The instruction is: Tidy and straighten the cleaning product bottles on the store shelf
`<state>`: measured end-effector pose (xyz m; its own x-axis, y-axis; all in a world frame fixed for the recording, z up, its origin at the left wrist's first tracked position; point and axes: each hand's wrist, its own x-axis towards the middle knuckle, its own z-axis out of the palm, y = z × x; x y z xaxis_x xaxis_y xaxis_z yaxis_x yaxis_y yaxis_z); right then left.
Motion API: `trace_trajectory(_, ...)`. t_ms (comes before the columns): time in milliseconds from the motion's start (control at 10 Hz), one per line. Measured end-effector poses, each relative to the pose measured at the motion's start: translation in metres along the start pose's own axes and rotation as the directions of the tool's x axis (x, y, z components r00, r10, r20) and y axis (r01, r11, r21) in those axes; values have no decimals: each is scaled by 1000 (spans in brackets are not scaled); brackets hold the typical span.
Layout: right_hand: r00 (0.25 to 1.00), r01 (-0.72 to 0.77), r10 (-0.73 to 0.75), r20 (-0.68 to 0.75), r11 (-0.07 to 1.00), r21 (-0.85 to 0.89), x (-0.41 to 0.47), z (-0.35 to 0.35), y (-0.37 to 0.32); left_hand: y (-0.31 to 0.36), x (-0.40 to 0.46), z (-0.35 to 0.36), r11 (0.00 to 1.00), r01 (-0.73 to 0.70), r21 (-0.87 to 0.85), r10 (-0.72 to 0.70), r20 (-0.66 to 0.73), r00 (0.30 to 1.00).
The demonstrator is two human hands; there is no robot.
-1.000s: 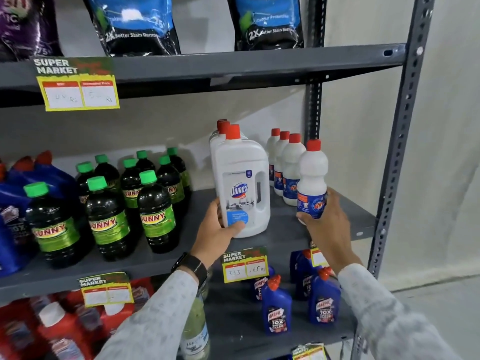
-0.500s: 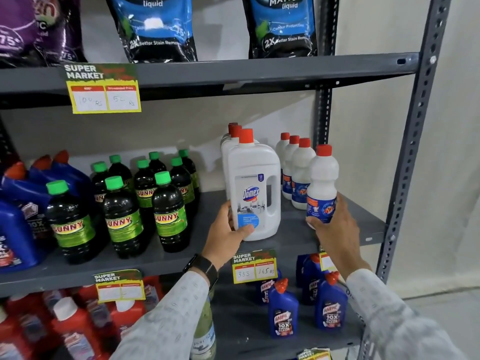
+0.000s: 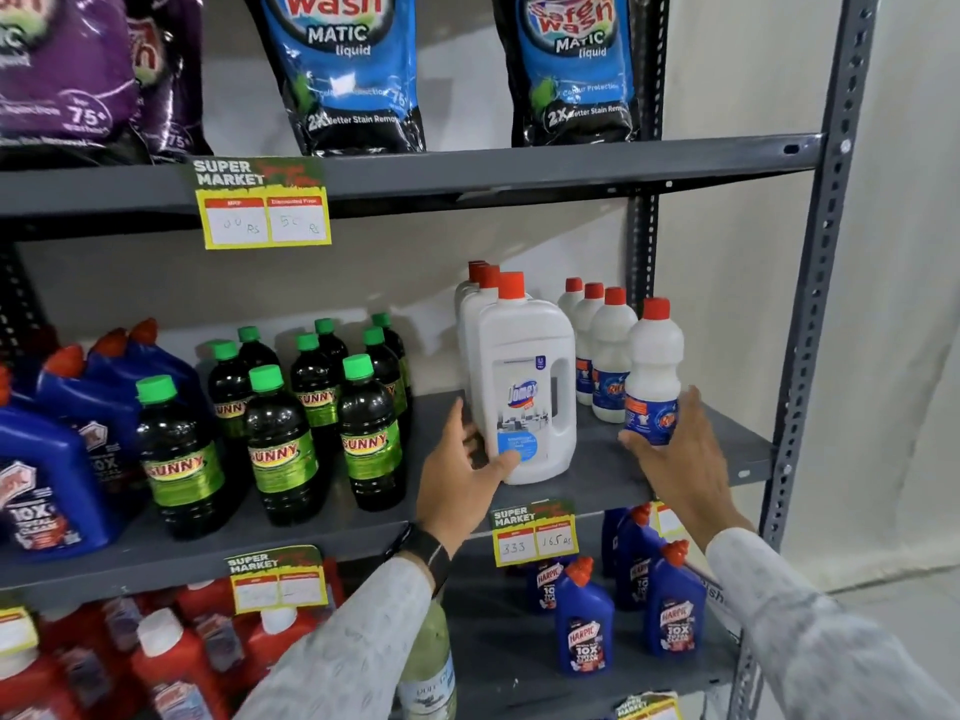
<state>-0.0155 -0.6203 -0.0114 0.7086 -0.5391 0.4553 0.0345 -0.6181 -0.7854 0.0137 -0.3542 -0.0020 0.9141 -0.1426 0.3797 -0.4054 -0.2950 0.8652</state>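
Observation:
A large white Domex bottle (image 3: 524,387) with a red cap stands upright on the grey middle shelf (image 3: 613,480), at the front of a row of like bottles (image 3: 475,304). My left hand (image 3: 457,485) grips its lower left corner, thumb across the label. To the right, a small white bottle (image 3: 653,366) with a red cap and blue label stands at the front of a row of matching bottles (image 3: 608,350). My right hand (image 3: 685,459) wraps its base from the right, hiding the bottom.
Dark Sunny bottles (image 3: 280,439) with green caps and blue Harpic bottles (image 3: 67,459) fill the shelf's left part. Below stand smaller Harpic bottles (image 3: 582,626) and red bottles (image 3: 171,662). Detergent pouches (image 3: 343,70) sit above. A perforated steel post (image 3: 821,304) bounds the right side.
The view has tilted up and moved closer, so the shelf sits lower in frame. Both hands stay on the same two bottles, which remain upright in place.

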Motion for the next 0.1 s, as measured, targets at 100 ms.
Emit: trace_trajectory(100, 985, 88, -89, -150, 996, -13, -12, -14, -39, 34, -17, -38, 959, -230, 165, 252, -132, 959)
